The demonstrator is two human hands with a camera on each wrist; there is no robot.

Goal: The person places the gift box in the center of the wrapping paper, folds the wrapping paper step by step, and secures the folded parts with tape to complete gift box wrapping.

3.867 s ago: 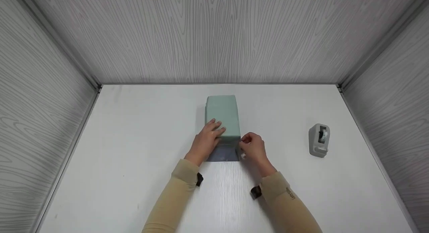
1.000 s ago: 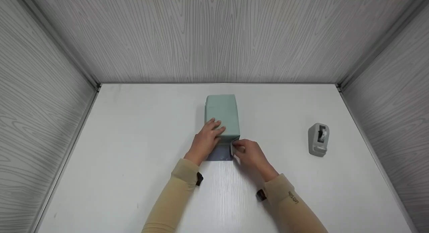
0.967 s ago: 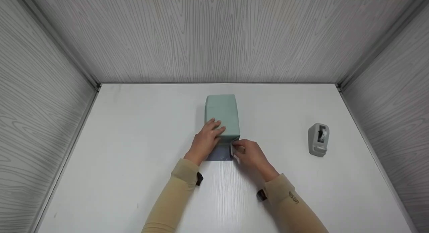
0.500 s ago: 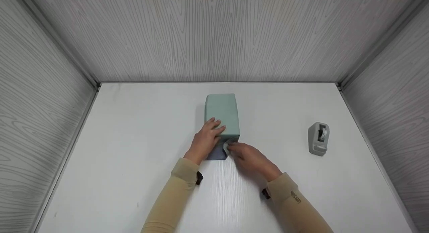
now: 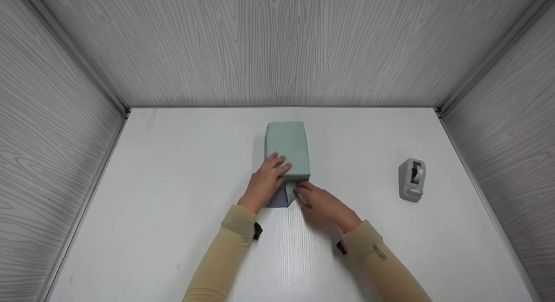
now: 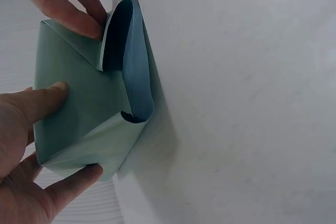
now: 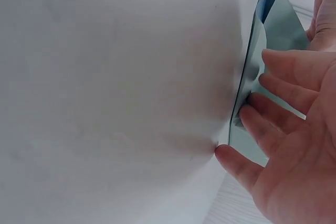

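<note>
Flap [image 5: 291,191] folded inward; sleeve lettering [image 5: 380,252] blurred.

Free tabletop [image 5: 186,176] left, gap between box [image 5: 287,143] and tape dispenser [image 5: 412,180], wall [image 5: 277,50] behind

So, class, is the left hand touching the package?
Touching. The left wrist view shows the left hand with fingertips resting on the package, no gap visible.

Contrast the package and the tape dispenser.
The package is pale green; the tape dispenser is grey. The package looks larger than the tape dispenser. The left hand and right hand touch the package; the tape dispenser stands untouched. Both rest on the white table.
</note>
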